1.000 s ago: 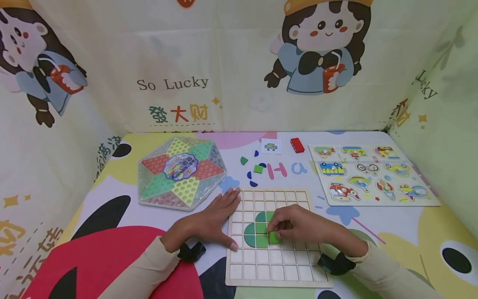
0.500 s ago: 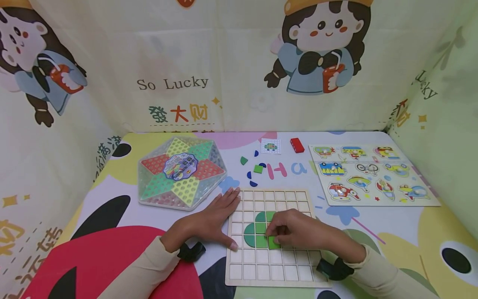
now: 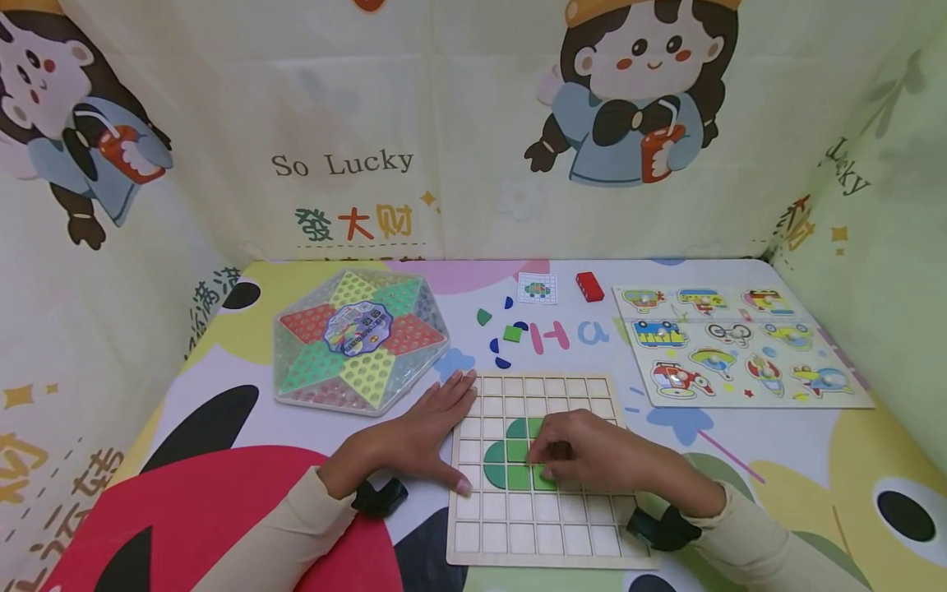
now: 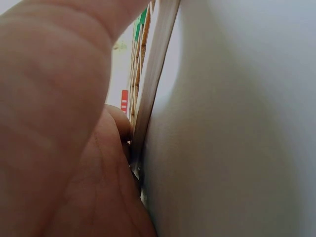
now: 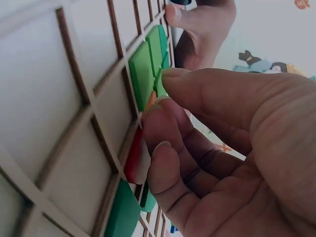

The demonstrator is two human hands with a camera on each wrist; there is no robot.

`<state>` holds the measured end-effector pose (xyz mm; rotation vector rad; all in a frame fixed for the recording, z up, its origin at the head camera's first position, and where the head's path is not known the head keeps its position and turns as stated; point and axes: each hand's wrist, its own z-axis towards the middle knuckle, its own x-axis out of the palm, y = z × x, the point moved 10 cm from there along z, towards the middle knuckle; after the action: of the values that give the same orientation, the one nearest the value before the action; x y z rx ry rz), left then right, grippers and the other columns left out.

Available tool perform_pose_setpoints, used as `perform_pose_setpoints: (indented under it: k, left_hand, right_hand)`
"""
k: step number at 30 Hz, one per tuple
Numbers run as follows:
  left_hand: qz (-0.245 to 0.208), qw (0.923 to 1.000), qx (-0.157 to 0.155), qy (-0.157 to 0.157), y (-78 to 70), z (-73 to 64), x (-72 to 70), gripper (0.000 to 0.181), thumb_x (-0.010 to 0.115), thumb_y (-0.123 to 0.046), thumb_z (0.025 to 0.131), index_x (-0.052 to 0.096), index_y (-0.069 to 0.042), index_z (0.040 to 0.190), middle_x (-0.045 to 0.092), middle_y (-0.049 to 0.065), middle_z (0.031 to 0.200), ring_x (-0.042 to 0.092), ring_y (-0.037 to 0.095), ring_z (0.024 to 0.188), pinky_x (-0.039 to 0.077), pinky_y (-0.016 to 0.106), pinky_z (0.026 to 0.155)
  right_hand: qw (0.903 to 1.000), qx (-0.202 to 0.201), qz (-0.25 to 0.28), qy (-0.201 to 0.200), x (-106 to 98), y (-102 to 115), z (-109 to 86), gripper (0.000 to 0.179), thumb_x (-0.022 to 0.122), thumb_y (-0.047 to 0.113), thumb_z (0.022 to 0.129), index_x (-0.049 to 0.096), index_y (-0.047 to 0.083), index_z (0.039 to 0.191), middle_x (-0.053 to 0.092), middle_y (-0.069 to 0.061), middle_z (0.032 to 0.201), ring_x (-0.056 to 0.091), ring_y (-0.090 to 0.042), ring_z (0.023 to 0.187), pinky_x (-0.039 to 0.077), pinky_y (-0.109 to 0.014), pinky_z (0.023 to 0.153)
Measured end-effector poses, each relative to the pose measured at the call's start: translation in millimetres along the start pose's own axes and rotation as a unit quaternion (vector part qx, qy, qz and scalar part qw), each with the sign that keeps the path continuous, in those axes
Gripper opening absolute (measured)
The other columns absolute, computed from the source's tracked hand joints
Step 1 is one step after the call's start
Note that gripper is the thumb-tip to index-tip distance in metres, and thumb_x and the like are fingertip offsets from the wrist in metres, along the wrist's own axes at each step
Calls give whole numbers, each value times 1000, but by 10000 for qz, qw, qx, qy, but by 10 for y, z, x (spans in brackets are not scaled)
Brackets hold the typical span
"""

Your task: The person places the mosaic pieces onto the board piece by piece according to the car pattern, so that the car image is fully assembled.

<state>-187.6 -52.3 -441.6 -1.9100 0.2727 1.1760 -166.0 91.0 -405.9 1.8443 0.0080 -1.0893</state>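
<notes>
In the head view a pale wooden grid board point(image 3: 484, 538) lies on the table. Green square tiles point(image 3: 518, 451) and dark green rounded pieces point(image 3: 494, 465) fill several of its middle cells. My left hand point(image 3: 425, 436) rests spread along the board's left edge, thumb on its frame. My right hand point(image 3: 592, 452), fingers curled, pinches at a green square tile point(image 3: 544, 480) lying in a cell; the hand partly covers it. In the right wrist view a red piece point(image 5: 134, 160) and a dark green piece point(image 5: 122, 212) show in cells beside the fingertips.
Behind the board lie loose blue half-round pieces point(image 3: 503, 363), a green square point(image 3: 512, 333), a green wedge point(image 3: 484, 316), a pattern card point(image 3: 537, 289) and a red block point(image 3: 589, 287). A hexagonal marble game point(image 3: 360, 341) stands left, a vehicle puzzle board point(image 3: 740, 349) right.
The green square tile, tilted in my right fingers a second ago, now lies flat in its cell. My right hand has shifted slightly; the left hand stays put.
</notes>
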Motion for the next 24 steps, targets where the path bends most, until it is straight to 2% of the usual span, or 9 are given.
perform_pose_setpoints:
  k: [7, 15, 24]
  left_hand:
    - [53, 10000, -19, 13, 7, 0, 9, 121, 74, -64, 73, 7, -6, 156, -9, 3, 163, -15, 20, 146, -4, 47, 116]
    - [23, 10000, -49, -1, 8, 8, 14, 122, 74, -65, 72, 7, -6, 156, -8, 2, 163, -16, 18, 146, -4, 47, 116]
    - [63, 9999, -83, 9, 4, 10, 10, 122, 74, -64, 72, 7, -7, 156, -8, 3, 163, -16, 19, 146, -5, 47, 116]
  right_hand:
    - [9993, -191, 277, -184, -109, -29, 71, 10, 73, 12, 88, 73, 20, 94, 65, 11, 88, 58, -9, 77, 52, -25, 70]
    - [9972, -228, 511, -489, -242, -102, 155, 14, 69, 4, 90, 73, 12, 101, 67, 5, 98, 60, -12, 89, 53, -28, 80]
    - [9942, 65, 530, -938, -420, -271, 292, 14, 69, 6, 90, 74, 9, 103, 69, 2, 98, 61, -15, 86, 53, -27, 77]
